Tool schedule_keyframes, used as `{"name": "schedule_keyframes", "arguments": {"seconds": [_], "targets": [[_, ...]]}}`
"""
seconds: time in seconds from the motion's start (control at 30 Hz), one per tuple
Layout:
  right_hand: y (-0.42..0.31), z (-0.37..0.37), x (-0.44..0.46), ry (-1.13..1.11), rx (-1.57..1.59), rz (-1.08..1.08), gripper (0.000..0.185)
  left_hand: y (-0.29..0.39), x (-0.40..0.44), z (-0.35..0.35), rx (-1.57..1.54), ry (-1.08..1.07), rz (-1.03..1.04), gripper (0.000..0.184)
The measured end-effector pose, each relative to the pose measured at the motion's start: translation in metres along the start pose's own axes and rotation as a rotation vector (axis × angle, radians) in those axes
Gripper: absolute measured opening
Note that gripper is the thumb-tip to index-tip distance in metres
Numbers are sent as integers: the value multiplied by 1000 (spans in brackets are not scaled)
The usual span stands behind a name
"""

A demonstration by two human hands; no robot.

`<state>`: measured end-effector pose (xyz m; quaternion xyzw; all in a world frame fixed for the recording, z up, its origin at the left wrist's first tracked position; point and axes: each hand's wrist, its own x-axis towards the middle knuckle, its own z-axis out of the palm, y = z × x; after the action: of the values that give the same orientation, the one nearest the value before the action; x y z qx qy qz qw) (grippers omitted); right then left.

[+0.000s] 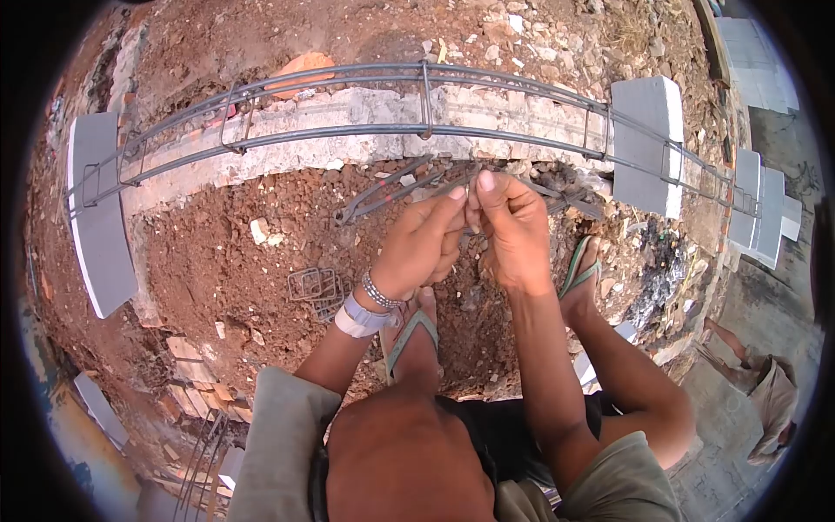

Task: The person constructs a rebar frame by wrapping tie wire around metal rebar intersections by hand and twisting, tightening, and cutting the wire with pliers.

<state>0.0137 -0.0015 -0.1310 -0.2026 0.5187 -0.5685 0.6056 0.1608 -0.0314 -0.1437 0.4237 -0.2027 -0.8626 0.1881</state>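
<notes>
Both hands meet in front of the knees, just below a long steel rebar frame. My left hand is closed, its thumb and fingers pinched together; what it holds is too small to make out. Close beside it, my right hand is closed too, thumb against fingers, and its contents cannot be made out either. Beyond the fingertips, dark bent steel pieces lie on the soil. The rebar frame has two long bars visible on each side and rectangular stirrups around them.
Grey blocks with white edges stand under the frame at left and right. Square wire stirrups lie on the soil near my left foot. Bricks lie at lower left. Another person is at the right edge.
</notes>
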Motion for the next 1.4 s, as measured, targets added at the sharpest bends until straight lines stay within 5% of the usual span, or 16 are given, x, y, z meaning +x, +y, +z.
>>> {"name": "schedule_keyframes", "arguments": {"seconds": [0.17, 0.37, 0.47, 0.6, 0.73, 0.83, 0.9, 1.13, 1.4], "targets": [[-12, -4, 1, 145, -831, -510, 14, 22, -5, -1, -240, -214, -341, 43], [-51, -3, 4, -5, -1112, -733, 12, 34, -4, -25, -312, -439, -365, 44], [-48, -14, 16, -32, -1340, -1154, 14, 21, 1, -36, -718, -707, -529, 46], [-27, -21, 21, 84, -1390, -1243, 19, 3, 13, -22, -1045, -891, -577, 49], [-27, -18, 13, 44, -976, -648, 18, 10, 14, -31, -848, -696, -515, 49], [-29, -20, 9, -81, -332, -144, 35, 15, 11, -37, -709, -596, -507, 49], [-31, -22, 11, -125, -138, 120, 40, 8, 12, -43, -692, -674, -524, 48], [-23, -26, 9, -233, 186, 280, 27, 1, 4, -39, -706, -570, -532, 47], [-35, -35, 15, -194, -445, -112, 19, 17, -2, -32, -612, -544, -544, 45]]}}
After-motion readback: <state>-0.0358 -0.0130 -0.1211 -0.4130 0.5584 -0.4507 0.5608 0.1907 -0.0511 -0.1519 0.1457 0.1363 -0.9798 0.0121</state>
